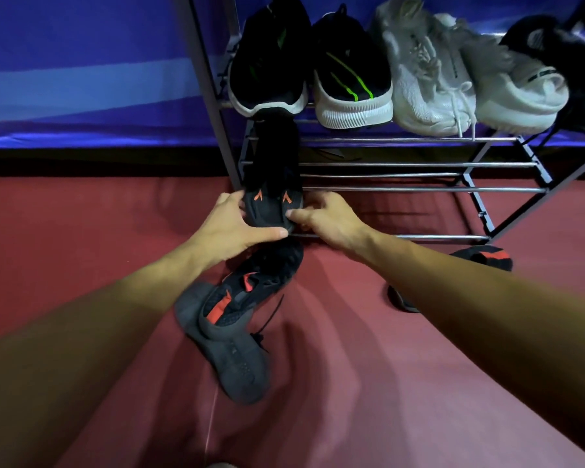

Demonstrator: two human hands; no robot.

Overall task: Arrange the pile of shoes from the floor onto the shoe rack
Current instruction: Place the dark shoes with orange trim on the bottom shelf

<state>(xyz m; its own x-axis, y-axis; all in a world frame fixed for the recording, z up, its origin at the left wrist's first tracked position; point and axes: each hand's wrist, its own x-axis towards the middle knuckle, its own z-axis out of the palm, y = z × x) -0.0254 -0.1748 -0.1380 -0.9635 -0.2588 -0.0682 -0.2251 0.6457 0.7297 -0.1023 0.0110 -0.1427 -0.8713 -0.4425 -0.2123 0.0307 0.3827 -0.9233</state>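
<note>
Task judged approx. half done. Up and away from both hands, on the upper tier of the shoe rack (419, 190), four shoes are seated toe-in: a black/green pair (352, 79) and a white pair (426, 79). A further dark shoe (547, 38) is glimpsed far to the R of the R hand. It is cut by the frame edge, so its type can't be told.

Step in hand: a black shoe w/ orange marks (274, 201) is held at a lower tier, at the rack's L end, toe fwd and heel toward the person. The L hand (237, 224) is clamped on the heel's L side, w/ the thumb laid along the sole edge. The R hand (328, 221) is clamped on the heel's R side, thumb pressed on the back. Neither hand is free. Whether the sole is fully borne by the bars can't be told, as the toe is lost in shadow under the upper tier.

Left to do, as judged:
- The held shoe is to be seated and let go.
- Its apparent mate (237, 319) lies tipped on its side on the red floor (352, 366), just below the L wrist, laces loose.
- A black/red shoe (483, 260) lies beyond the R forearm, mostly hidden by it, near the rack's front bottom bar.

So at least 2 floor shoes are not yet racked. Room for them is judged available on the bars to the R of the R hand.
</note>
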